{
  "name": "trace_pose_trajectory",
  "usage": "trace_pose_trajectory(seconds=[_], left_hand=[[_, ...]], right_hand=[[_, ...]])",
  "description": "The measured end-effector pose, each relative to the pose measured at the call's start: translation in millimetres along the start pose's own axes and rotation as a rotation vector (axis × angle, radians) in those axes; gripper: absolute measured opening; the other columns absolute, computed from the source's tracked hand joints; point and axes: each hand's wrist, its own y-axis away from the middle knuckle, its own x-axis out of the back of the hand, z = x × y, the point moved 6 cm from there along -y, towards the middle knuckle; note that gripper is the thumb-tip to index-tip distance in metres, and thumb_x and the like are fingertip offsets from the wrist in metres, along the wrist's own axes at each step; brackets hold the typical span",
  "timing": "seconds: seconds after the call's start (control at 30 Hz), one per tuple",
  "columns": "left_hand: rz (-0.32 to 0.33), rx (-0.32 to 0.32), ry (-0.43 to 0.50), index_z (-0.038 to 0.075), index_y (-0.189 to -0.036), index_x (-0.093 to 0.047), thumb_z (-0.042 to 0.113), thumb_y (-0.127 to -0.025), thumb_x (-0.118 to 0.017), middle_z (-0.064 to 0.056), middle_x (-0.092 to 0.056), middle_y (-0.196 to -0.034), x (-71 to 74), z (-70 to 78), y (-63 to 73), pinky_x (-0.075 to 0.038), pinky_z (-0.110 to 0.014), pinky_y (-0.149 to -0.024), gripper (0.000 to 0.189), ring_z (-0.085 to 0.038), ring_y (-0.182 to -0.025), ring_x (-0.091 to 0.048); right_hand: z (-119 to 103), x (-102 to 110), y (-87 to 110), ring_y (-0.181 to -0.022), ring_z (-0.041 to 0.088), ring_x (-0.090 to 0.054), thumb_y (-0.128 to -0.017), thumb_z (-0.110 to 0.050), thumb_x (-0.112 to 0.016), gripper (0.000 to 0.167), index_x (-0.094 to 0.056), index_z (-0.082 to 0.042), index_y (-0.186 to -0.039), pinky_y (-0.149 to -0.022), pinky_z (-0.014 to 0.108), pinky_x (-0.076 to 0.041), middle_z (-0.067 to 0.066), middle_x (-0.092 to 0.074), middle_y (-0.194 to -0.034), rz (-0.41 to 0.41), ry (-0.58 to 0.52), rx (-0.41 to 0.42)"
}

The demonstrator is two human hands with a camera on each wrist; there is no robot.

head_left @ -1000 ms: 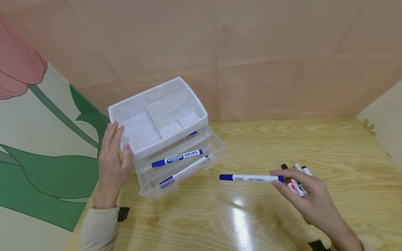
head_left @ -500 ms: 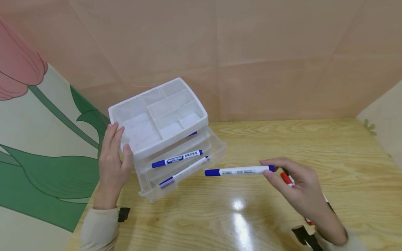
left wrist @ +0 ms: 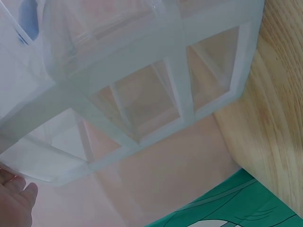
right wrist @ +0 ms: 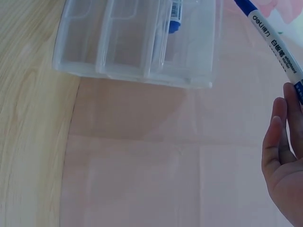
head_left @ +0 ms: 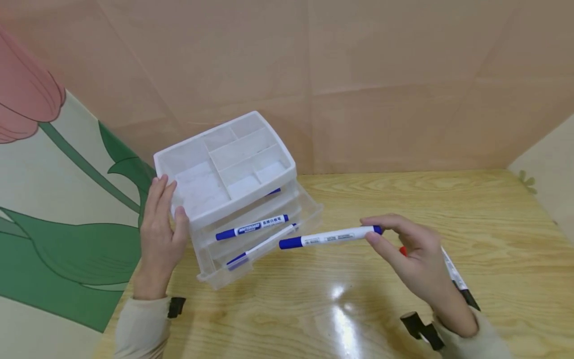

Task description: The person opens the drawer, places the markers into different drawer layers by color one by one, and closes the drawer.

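Note:
My right hand (head_left: 417, 259) pinches a blue-capped whiteboard marker (head_left: 334, 236) by its right end, between thumb and fingers. The marker's other end hangs in the air just right of the pulled-out clear drawer (head_left: 310, 215). That drawer belongs to a white plastic organizer (head_left: 242, 198) with a divided top tray. Inside lie a blue whiteboard marker (head_left: 251, 227), label up, a second blue marker (head_left: 265, 243) nearer the front, and a blue end (head_left: 274, 191) partly under the tray. My left hand (head_left: 161, 234) rests against the organizer's left side, fingers fairly straight, thumb near the front corner.
Behind my right hand, a black-and-white marker (head_left: 459, 279) and a red end (head_left: 403, 251) show on the wooden table (head_left: 506, 224). A covered wall (head_left: 403, 119) stands behind the table. A painted wall (head_left: 76, 259) borders the left side.
My right hand has moved left and slightly away from me, bringing the marker close to the drawer's right edge. The left hand and the organizer have stayed in place.

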Motion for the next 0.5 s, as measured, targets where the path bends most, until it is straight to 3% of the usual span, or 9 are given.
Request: trace_pose_trajectory(seconds=[0.2, 0.5], left_hand=[[-0.001, 0.003, -0.009, -0.005, -0.133, -0.056, 0.010, -0.091, -0.048, -0.022, -0.049, -0.147, 0.4, 0.9, 0.1, -0.032, -0.051, -0.117, 0.046, -0.040, -0.142, -0.041], [-0.004, 0.011, -0.004, -0.004, -0.134, -0.056, 0.012, -0.091, -0.047, -0.021, -0.049, -0.148, -0.1, 3.1, 0.9, -0.032, -0.053, -0.116, 0.047, -0.039, -0.143, -0.040]], right_hand=[[3, -10, -10.3, -0.084, 0.007, -0.063, -0.086, 0.014, -0.062, 0.022, -0.070, 0.009, -0.105, -0.079, 0.014, -0.051, -0.003, -0.074, -0.097, 0.001, 0.001, -0.022], [11, -26, -23.1, -0.081, 0.004, -0.061, -0.087, 0.011, -0.063, 0.019, -0.069, 0.009, -0.104, -0.074, 0.015, -0.051, -0.007, -0.071, -0.090, -0.060, 0.107, -0.078]])
